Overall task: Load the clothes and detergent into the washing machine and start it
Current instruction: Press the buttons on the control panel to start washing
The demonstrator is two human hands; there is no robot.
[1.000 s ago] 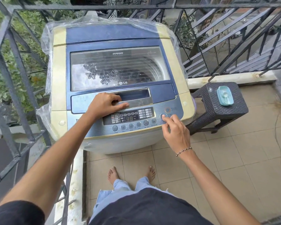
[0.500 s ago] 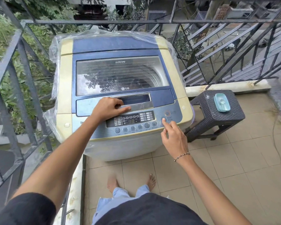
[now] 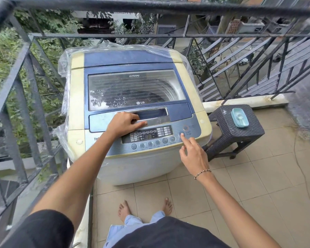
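A blue and cream top-load washing machine [image 3: 195,90] stands on a balcony with its glass lid [image 3: 134,86] closed. Dark laundry shows dimly through the glass. My left hand [image 3: 123,123] rests on the lid's silver handle, fingers curled on it, thumb along the edge. My right hand [image 3: 193,154] holds nothing; its index finger is stretched out with the tip on the round start/pause button [image 3: 182,134] at the right of the control panel [image 3: 147,136]. The display shows lit digits.
A dark woven stool [image 3: 240,135] with a light blue lidded container [image 3: 239,117] stands right of the machine. Black metal railings [image 3: 25,83] close the left and back. Clear plastic wrap hangs around the machine's sides. My bare feet stand on the beige floor tiles [image 3: 258,185].
My head has tilted up, so the machine sits lower in view. My right index finger stays by the start/pause button, now touching it. My left hand has stayed on the lid handle.
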